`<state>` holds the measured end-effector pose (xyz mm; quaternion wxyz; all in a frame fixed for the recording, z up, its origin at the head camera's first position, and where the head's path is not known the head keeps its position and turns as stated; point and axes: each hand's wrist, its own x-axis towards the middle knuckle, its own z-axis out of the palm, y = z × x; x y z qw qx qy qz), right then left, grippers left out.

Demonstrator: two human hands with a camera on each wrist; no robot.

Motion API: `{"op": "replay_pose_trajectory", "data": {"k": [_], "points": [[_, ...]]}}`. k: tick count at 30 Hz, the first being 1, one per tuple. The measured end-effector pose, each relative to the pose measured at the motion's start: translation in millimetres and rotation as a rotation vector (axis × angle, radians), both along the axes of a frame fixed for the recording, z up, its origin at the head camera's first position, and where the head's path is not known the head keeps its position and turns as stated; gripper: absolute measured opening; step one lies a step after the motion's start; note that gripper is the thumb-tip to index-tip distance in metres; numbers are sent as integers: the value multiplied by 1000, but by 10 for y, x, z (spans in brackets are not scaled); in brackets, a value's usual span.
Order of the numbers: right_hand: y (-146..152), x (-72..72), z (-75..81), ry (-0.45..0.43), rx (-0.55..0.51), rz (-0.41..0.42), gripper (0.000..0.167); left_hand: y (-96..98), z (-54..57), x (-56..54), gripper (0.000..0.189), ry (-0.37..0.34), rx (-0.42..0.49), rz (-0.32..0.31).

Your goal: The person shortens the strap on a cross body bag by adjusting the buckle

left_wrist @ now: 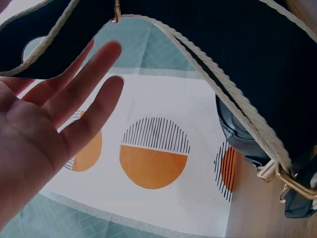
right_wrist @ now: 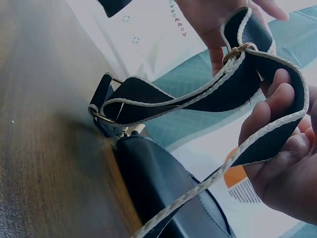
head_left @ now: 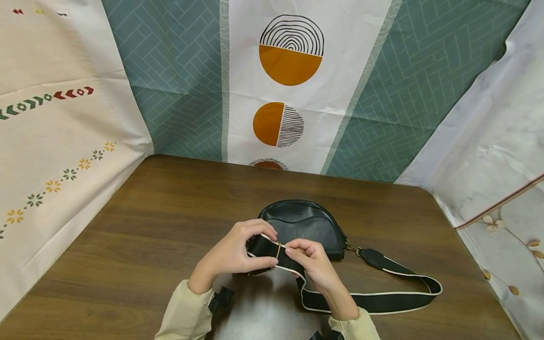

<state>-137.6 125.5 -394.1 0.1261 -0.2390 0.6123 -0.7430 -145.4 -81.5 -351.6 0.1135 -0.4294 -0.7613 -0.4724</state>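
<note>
A black shoulder bag (head_left: 301,229) with a curved top stands on the table, its wide black strap (head_left: 391,301) edged in white braid. My left hand (head_left: 227,250) holds a loop of the strap between thumb and fingers, beside a gold slider buckle (head_left: 278,251). Just right of that buckle, my right hand (head_left: 316,267) pinches the strap between thumb and fingers. In the right wrist view the strap passes through the slider and runs down to a rectangular gold ring (right_wrist: 119,111) at the bag's end. The left wrist view shows the lower fingers (left_wrist: 101,109) of my left hand extended off the strap.
To the right, the strap's far end joins the bag by a leather tab (head_left: 372,257) and metal clasp (head_left: 352,246). The brown wooden table (head_left: 178,203) is bordered by patterned cloth hangings (head_left: 182,85) at the back and sides. Dark wrist-camera mounts (head_left: 222,299) sit at both cuffs.
</note>
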Motion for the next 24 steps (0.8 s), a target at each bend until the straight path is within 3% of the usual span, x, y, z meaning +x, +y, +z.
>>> {"op": "replay_pose_trajectory", "data": {"k": [7,14,24], "points": [[-10,8,19,3,5,17,24,-31,-2,-8,23,16,-77,69],[-16,18,30,1,29,31,24,-28,28,9,31,61,-208,145],[-30,21,61,13,6,35,23,6,12,10,52,98,-312,143]]}}
